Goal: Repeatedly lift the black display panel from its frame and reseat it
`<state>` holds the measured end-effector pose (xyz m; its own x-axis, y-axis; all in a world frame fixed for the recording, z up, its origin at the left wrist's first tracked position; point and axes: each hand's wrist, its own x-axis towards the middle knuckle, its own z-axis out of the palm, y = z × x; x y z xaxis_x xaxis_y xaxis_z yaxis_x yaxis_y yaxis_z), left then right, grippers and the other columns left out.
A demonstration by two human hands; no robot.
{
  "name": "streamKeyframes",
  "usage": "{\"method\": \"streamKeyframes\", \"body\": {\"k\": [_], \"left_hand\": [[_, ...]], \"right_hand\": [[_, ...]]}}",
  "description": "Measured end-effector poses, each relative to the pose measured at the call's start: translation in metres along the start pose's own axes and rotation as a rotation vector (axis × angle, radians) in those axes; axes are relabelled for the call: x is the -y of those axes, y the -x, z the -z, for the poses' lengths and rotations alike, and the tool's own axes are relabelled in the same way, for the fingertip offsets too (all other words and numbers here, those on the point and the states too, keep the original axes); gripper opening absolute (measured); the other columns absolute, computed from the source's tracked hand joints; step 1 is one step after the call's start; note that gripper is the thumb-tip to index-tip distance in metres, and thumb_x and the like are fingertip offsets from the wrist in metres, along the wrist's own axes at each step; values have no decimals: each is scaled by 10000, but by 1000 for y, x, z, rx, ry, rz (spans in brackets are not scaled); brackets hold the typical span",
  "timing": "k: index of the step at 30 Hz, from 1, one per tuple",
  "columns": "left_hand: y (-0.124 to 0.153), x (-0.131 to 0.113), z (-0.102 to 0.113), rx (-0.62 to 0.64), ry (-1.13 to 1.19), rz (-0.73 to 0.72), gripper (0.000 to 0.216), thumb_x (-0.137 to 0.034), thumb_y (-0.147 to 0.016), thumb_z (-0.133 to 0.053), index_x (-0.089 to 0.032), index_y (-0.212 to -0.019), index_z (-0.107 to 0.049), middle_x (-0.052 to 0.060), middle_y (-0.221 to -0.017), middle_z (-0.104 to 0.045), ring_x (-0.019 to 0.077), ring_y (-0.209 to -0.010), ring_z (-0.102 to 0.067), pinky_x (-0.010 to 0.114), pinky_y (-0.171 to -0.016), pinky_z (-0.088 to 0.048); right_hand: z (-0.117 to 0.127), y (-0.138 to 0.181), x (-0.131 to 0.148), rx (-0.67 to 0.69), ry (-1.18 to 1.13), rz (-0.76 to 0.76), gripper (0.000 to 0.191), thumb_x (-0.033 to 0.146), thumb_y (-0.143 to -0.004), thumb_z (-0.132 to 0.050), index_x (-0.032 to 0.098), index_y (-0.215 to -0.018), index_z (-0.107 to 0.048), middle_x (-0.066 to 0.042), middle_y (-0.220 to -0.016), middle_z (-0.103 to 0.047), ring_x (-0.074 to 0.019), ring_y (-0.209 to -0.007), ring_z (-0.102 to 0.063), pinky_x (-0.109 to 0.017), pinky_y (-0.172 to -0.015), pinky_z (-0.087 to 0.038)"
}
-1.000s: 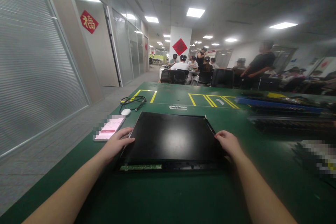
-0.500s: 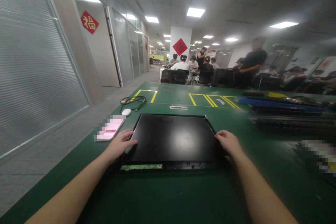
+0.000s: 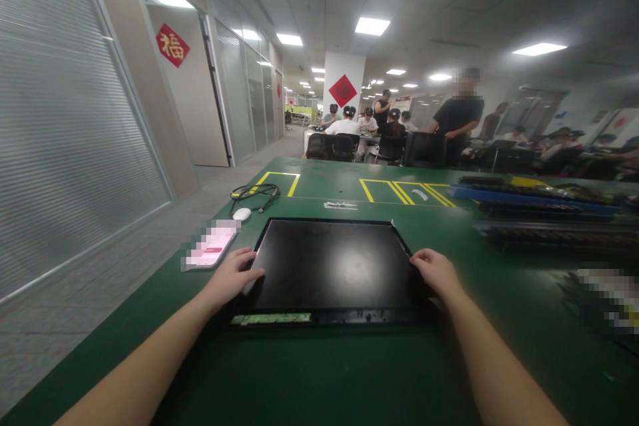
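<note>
Lowered flatter onto the green table [image 3: 349, 373], the black panel [image 3: 334, 266] is clasped at its sides by left hand [image 3: 229, 277] and right hand [image 3: 436, 271].

The black panel [image 3: 334, 266] has a smooth, glossy face; a soft patch of ceiling light is mirrored in its middle. At its 6 o'clock edge runs a green strip [image 3: 272, 319] that looks like bare circuit board, matt and finely textured. The table [image 3: 319, 379] is covered with a dark green matt mat, smooth and without shine. At 12 o'clock from the panel, yellow lines [image 3: 379, 190] look like flat tape. At 10 o'clock lies a white mouse [image 3: 242, 213] of shiny plastic, with a black cable [image 3: 252, 193] that looks rubbery.
</note>
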<state>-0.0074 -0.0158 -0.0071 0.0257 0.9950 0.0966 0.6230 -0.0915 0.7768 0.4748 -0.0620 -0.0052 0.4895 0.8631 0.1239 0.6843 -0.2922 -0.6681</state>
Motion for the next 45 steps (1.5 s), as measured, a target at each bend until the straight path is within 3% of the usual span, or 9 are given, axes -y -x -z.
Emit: {"method": "streamKeyframes", "body": {"k": [14, 20, 23, 29, 34, 45], "left_hand": [[-1, 0, -2, 30, -130, -7, 701, -535, -655, -637, -88, -1194, -684, 211, -1466, -486, 379, -1349, -473, 459, -1128, -360], [5, -7, 0, 52, -265, -120, 759, -509, -725, -603, -78, -1350, -575, 227, -1481, -460, 384, -1375, -438, 493, -1145, -323], [12, -14, 7, 101, -323, -219, 759, -516, -755, -624, -120, -1398, -540, 216, -1511, -430, 381, -1387, -420, 506, -1138, -325], [26, -28, 27, 316, -328, -387, 683, -473, -730, -734, -282, -1371, -596, 126, -1538, -452, 371, -1395, -419, 515, -1132, -338], [30, -34, 36, 426, -314, -393, 698, -372, -667, -794, -343, -1342, -620, 70, -1536, -475, 357, -1391, -437, 482, -1114, -378], [32, -41, 38, 472, -332, -386, 661, -260, -646, -782, -365, -1287, -662, 48, -1550, -459, 352, -1388, -441, 485, -1117, -363]], "right_hand": [[1, 3, 3, -1, 41, 12, 138, 280, -753, -579, 221, -755, -704, -36, -777, -726, -190, -755, -642, -267, -675, -420], [1, 3, 3, -9, 25, 15, 135, 279, -760, -584, 219, -757, -704, -39, -780, -727, -189, -760, -652, -260, -678, -433], [2, 3, 2, 8, 12, -5, 142, 289, -761, -587, 217, -767, -710, -44, -770, -725, -190, -746, -653, -261, -670, -441], [2, 5, 3, 9, 13, 2, 145, 290, -757, -588, 217, -767, -713, -46, -776, -725, -192, -741, -651, -263, -657, -444], [0, 5, 1, 10, -6, 14, 150, 286, -755, -573, 222, -756, -708, -42, -759, -722, -192, -725, -646, -266, -645, -441], [-4, 3, -1, 8, 16, 43, 152, 251, -764, -547, 230, -728, -693, -21, -761, -723, -187, -763, -655, -260, -672, -422]]}}
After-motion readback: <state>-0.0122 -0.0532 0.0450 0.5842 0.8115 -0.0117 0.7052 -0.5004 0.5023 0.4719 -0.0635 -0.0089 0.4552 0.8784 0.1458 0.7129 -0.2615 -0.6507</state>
